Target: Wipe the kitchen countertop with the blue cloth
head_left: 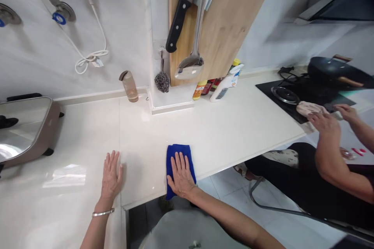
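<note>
Head cam, and the fingers of the right hand (182, 179) are spread out flat, not clenched or gripping anything, just pressing down on a folded blue microfibre cloth (179, 148). That cloth sits right at the near edge of the pale stone countertop (222, 132). Flat fingers plus the palm look like the right call to me, since the pressure stays even and the cloth shouldn't bunch up. The left hand (111, 175) is released too, resting open on the bare stone with nothing in it, just left of the cloth and beside a seam in the counter, with a silver bangle (103, 213) on the wrist.

Further out on the left there's an electric skillet (43, 128) with a shiny lid. At the far side are a clear bottle (129, 86), a hanging steel wool scrubber (162, 81), and a kitchen knife (177, 25) on a wooden cutting board (224, 19), with sauce bottles (201, 90) below. Over on the right, another person's hands (324, 121) work a pinkish rag (310, 108) at a black gas hob (292, 99), with a dark wok (333, 71) behind it.
</note>
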A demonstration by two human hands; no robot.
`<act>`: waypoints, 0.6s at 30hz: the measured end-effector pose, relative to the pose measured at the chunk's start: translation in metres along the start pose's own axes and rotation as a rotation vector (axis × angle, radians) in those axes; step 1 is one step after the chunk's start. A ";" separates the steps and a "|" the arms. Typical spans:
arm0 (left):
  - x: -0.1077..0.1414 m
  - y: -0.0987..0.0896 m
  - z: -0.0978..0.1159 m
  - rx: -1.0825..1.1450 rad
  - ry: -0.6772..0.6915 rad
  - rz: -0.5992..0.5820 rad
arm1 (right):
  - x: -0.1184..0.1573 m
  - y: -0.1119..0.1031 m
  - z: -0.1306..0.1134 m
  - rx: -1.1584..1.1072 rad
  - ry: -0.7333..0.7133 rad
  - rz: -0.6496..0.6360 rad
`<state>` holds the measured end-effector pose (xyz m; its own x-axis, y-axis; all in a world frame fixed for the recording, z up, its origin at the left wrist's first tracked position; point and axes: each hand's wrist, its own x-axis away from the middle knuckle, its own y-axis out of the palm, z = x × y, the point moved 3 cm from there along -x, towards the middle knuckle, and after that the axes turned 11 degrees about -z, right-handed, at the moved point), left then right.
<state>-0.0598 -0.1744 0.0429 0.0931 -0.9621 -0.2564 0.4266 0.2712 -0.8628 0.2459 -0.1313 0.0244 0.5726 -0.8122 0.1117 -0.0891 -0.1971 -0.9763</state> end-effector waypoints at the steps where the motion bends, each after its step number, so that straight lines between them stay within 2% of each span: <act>1: -0.003 0.002 0.012 0.020 0.043 -0.011 | -0.003 -0.001 -0.008 -0.012 -0.019 -0.019; 6: -0.014 0.018 0.080 0.067 0.252 -0.142 | -0.014 -0.010 -0.048 -0.086 -0.156 -0.099; 9: -0.011 0.027 0.104 0.074 0.316 -0.226 | -0.020 -0.014 -0.067 -0.109 -0.223 -0.128; 13: 0.002 0.033 0.107 0.116 0.259 -0.275 | -0.029 -0.018 -0.077 -0.130 -0.298 -0.132; 18: 0.015 0.036 0.104 0.183 0.156 -0.274 | -0.042 -0.017 -0.076 -0.118 -0.393 -0.086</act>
<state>0.0502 -0.1822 0.0533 -0.1795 -0.9784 -0.1025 0.5718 -0.0190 -0.8201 0.1618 -0.1352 0.0506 0.8476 -0.5227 0.0908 -0.1066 -0.3355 -0.9360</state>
